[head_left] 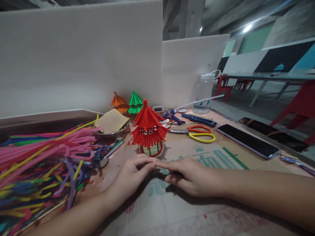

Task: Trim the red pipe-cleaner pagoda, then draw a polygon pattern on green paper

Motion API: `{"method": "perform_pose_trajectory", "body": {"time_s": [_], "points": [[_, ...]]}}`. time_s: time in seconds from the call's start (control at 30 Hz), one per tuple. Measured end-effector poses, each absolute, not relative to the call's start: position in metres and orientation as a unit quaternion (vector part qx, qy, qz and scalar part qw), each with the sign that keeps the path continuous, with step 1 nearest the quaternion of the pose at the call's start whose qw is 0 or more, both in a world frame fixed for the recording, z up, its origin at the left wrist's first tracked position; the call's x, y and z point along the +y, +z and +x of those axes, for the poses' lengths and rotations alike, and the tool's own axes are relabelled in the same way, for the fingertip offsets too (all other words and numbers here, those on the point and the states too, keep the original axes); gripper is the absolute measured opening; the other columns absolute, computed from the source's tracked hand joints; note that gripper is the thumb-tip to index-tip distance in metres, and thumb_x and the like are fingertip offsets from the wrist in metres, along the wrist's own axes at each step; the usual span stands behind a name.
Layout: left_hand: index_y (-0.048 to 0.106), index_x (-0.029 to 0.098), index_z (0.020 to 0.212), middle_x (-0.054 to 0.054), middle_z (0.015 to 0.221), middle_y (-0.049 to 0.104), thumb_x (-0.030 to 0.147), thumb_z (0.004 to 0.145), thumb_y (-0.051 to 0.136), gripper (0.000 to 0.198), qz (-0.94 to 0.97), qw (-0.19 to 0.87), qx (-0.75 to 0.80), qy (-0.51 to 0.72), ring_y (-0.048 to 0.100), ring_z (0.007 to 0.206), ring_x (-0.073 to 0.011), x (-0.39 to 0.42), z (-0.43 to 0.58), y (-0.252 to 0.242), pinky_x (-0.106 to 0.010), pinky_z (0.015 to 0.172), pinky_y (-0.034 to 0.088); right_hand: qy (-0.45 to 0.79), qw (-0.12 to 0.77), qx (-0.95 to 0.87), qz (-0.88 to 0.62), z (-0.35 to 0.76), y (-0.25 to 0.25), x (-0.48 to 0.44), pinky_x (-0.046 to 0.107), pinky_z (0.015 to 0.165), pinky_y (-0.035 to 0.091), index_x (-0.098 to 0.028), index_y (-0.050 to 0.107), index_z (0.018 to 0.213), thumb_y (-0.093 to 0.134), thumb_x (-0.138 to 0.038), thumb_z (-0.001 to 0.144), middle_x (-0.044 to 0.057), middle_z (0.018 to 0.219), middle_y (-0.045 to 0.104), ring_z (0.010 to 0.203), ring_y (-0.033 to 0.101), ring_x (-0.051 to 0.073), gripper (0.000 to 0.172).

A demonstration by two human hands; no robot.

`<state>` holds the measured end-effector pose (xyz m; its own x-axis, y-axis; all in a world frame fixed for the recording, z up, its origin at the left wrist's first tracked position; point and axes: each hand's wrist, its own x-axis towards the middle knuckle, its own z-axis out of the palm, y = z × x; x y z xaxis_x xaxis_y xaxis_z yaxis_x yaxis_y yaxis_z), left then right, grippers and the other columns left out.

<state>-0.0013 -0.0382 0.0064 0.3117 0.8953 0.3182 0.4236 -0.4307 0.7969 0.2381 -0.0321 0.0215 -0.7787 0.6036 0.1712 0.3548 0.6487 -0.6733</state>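
Note:
A small red tiered tower of pipe cleaners (148,126) stands upright on the cardboard, with a pale base ringed in red. Just in front of it, my left hand (135,173) is closed, thumb and index finger pressed together; anything between them is too small to make out. My right hand (190,175) points left with its index finger stretched out, the tip meeting the left fingertips. Its thumb is apart from that finger, and I see nothing held in it. Both hands are close to the tower's base, in front of it.
Loose pipe cleaners (56,147) cover the left side beside a metal bowl (112,133). Behind stand orange (119,102) and green (135,102) towers. Toward the right are a glue gun (173,116), scissors (200,133), a utility knife (199,120), a phone (247,141) and a bottle (203,93).

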Motion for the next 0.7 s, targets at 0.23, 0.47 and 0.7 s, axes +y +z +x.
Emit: {"method": "perform_pose_trajectory", "body": {"time_s": [0.23,0.47,0.7], "points": [[0.071,0.021,0.071,-0.003,0.075,0.072,0.042,0.09,0.064,0.029,0.754,0.301,0.443,0.38,0.065,0.073,-0.019,-0.04,0.001,0.008,-0.029,0.071,0.05,0.383,0.258,-0.84,-0.284,0.234,0.021,-0.028,0.027,0.068,0.046,-0.015,0.072,0.134,0.053,-0.026,0.097,0.005,0.085,0.071,0.07,0.057,0.014,0.044],[0.061,0.021,0.07,0.0,0.07,0.068,0.044,0.087,0.069,0.029,0.729,0.333,0.458,0.385,0.062,0.066,-0.0163,-0.038,0.0,0.005,-0.027,0.066,0.05,0.486,0.346,-0.716,-0.363,0.235,0.017,-0.014,0.024,0.053,0.037,-0.015,0.071,0.109,0.059,-0.041,0.098,-0.002,0.069,0.055,0.056,0.044,0.011,0.03],[0.066,0.021,0.075,-0.002,0.073,0.071,0.044,0.098,0.055,0.034,0.743,0.337,0.441,0.374,0.067,0.07,-0.0179,-0.04,0.002,0.004,-0.028,0.069,0.054,0.469,0.362,-0.713,-0.374,0.238,0.016,0.002,0.024,0.05,0.029,-0.016,0.07,0.104,0.064,-0.049,0.095,-0.006,0.062,0.045,0.053,0.038,0.01,0.034]]}}
